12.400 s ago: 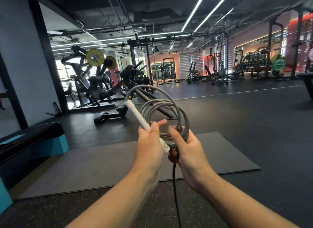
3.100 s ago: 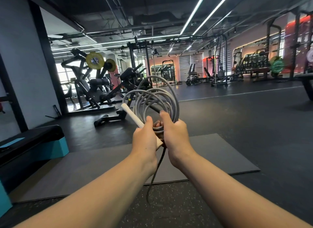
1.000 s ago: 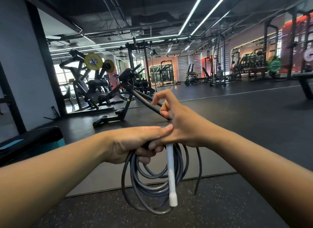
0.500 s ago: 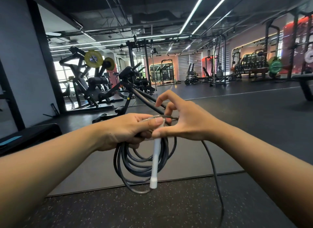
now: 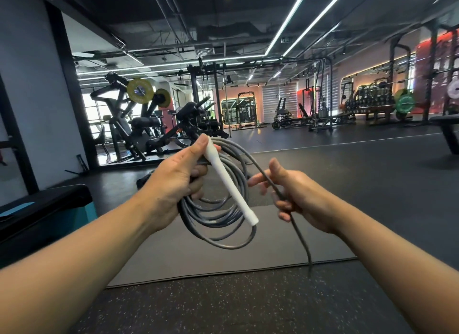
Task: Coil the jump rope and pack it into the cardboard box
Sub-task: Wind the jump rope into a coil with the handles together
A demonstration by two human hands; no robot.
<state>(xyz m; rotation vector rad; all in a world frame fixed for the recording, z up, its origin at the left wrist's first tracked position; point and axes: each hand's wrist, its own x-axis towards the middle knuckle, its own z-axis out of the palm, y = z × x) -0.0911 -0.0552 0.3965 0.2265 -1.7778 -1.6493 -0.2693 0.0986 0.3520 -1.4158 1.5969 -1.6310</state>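
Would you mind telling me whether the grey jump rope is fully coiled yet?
Not fully. Most of the grey jump rope hangs looped from the left hand, but a loose strand runs through the right hand and trails down.

Head-worn wide-angle view, facing forward and slightly down, close above both forearms, gym floor (image 5: 372, 184) beyond.
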